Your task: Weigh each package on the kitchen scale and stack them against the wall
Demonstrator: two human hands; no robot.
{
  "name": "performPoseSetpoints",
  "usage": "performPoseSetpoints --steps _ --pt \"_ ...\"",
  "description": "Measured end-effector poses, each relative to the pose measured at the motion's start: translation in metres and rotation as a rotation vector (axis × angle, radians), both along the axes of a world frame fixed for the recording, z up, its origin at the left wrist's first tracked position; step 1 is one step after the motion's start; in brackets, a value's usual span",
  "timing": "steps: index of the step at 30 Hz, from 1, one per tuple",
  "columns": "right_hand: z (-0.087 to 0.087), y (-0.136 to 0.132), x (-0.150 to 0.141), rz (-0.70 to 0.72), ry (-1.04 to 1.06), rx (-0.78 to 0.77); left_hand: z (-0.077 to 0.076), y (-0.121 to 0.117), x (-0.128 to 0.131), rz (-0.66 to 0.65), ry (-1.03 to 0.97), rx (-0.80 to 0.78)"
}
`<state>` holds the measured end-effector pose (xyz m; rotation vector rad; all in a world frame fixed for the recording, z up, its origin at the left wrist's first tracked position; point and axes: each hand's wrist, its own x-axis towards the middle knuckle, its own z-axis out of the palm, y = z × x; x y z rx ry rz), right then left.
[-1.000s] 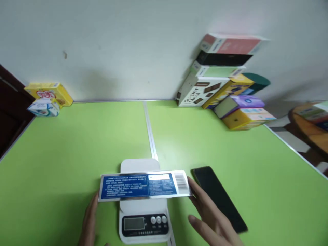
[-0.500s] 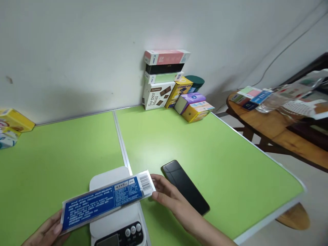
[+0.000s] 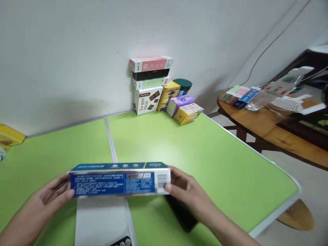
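A long blue and silver toothpaste box (image 3: pixel 112 182) is held level above the white kitchen scale (image 3: pixel 101 218), with its printed side and barcode facing me. My left hand (image 3: pixel 52 194) grips its left end, the thumb on the front. At the right end my right hand (image 3: pixel 186 193) is closed on it, thumb near the barcode. The scale's lower part runs out of view, leaving only a bit of its buttons. A black phone (image 3: pixel 183 213) lies on the table, partly hidden behind my right hand and the box.
Against the wall stand a white Su-per Meal box (image 3: pixel 147 100), stacked flat boxes (image 3: pixel 151 65), a yellow box (image 3: pixel 167 97), a purple box (image 3: pixel 180 102) and a green round container (image 3: pixel 184 85). Yellow packaging (image 3: pixel 11 135) sits far left. A wooden table (image 3: pixel 271 133) holding several items is at right.
Both hands have raised the toothpaste box off the scale and tipped it, so its top face now shows. My view has swung right, and both hands now grip the ends.
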<state>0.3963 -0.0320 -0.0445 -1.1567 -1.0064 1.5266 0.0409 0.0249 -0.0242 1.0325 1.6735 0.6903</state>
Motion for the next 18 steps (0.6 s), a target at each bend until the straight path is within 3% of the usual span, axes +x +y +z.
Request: performPoseSetpoints --steps 2,4,8,11,14,18 --pt "0.017 0.015 0.013 -0.114 -0.145 0.100 0.010 0.021 0.035 -0.080 -0.065 0.020" --pt "0.042 0.039 0.022 -0.219 -0.332 0.236 0.010 0.044 0.073 -0.124 -0.187 -0.013" --pt "0.101 0.114 0.021 -0.322 -0.803 0.570 -0.009 0.106 0.148 0.033 -0.455 -0.028" --pt "0.129 0.181 0.007 -0.337 -1.030 0.730 -0.023 0.156 0.190 0.116 -0.453 0.152" --pt "0.131 0.246 -0.005 -0.348 -1.150 0.772 -0.031 0.196 0.216 0.094 -0.347 0.353" --pt "0.109 0.304 -0.015 -0.372 -1.181 0.774 -0.039 0.237 0.234 -0.095 -0.083 0.626"
